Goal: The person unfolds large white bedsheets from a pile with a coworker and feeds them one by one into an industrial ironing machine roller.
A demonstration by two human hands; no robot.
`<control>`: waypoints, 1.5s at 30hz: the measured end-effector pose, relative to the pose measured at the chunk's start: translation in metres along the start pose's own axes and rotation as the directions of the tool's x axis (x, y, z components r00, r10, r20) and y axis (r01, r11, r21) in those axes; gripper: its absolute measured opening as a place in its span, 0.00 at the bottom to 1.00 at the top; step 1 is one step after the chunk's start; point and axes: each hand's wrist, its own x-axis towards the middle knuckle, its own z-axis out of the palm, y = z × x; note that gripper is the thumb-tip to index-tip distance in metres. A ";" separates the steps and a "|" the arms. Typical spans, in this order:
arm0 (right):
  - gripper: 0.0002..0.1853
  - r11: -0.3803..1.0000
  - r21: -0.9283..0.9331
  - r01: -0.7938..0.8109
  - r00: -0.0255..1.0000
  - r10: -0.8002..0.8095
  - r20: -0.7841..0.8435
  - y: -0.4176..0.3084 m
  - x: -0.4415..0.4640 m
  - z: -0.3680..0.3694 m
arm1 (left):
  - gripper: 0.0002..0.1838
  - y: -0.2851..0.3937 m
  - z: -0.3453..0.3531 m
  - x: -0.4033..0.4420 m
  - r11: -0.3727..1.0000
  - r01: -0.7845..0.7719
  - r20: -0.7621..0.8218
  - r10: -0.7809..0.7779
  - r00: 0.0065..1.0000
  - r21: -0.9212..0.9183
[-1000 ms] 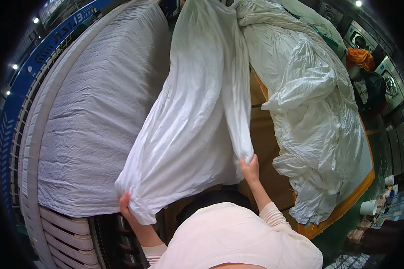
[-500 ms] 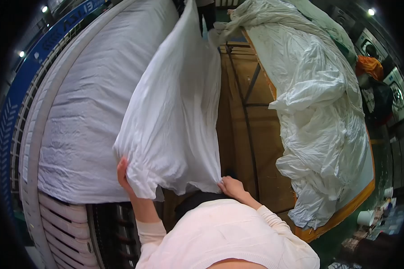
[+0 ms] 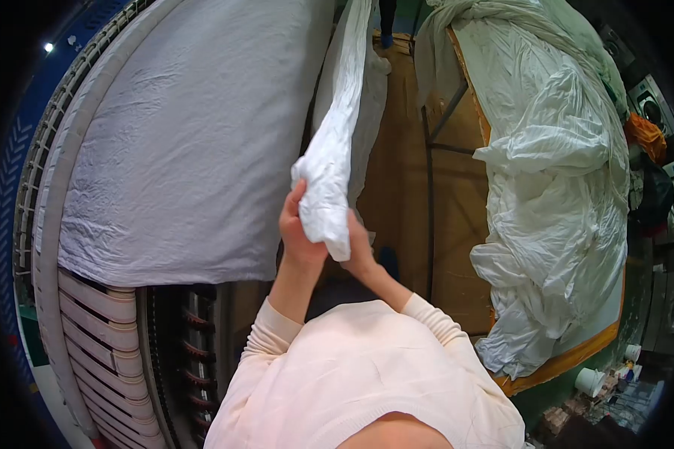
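Observation:
A long white cloth (image 3: 337,127), gathered into a narrow bundle, runs from my hands up to the top of the view. My left hand (image 3: 298,224) is wrapped round the left side of its near end. On the right side of the same end, my right hand (image 3: 358,243) grips the cloth, its fingers partly hidden behind it. To the left of my hands, a white sheet (image 3: 187,150) lies spread over the machine's feed surface. A rumpled pile of white cloth (image 3: 547,179) lies on a table to the right.
Pale slats (image 3: 101,322) of the machine show at the lower left. The table has an orange-brown edge (image 3: 577,359). Brown board (image 3: 397,150) covers the floor, with a dark metal frame (image 3: 430,194) over it. A person's leg (image 3: 386,19) shows at the top. White buckets (image 3: 590,382) stand lower right.
My hands have come together in front of me, and the cloth that was spread between them is now bunched narrow. The view has tilted down and shifted.

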 end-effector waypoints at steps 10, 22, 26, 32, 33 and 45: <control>0.13 0.800 0.600 -0.026 0.959 0.189 -0.211 -0.082 0.041 -0.075 | 0.16 0.023 -0.101 -0.003 0.627 0.380 -0.433 -0.074 0.898 0.680; 0.18 0.922 0.385 0.042 0.914 0.120 -0.388 -0.087 0.032 -0.114 | 0.24 0.000 -0.118 0.004 0.455 0.428 -0.357 -0.238 0.903 0.781; 0.16 0.880 0.469 0.073 0.878 0.166 -0.449 -0.083 0.025 -0.135 | 0.21 0.017 -0.145 -0.014 0.668 0.370 -0.448 -0.060 0.892 0.646; 0.17 0.859 0.507 0.078 0.896 0.163 -0.413 -0.079 0.015 -0.137 | 0.11 0.001 -0.190 -0.009 0.497 0.494 -0.580 0.023 0.815 0.714; 0.18 0.861 0.504 0.072 0.898 0.163 -0.408 -0.077 0.014 -0.140 | 0.15 -0.004 -0.202 -0.008 0.679 0.434 -0.587 -0.005 0.810 0.593; 0.21 0.894 0.204 -0.399 0.697 0.440 -0.566 0.067 -0.089 -0.174 | 0.10 0.074 -0.195 -0.053 -0.068 0.641 -0.625 0.165 0.763 0.764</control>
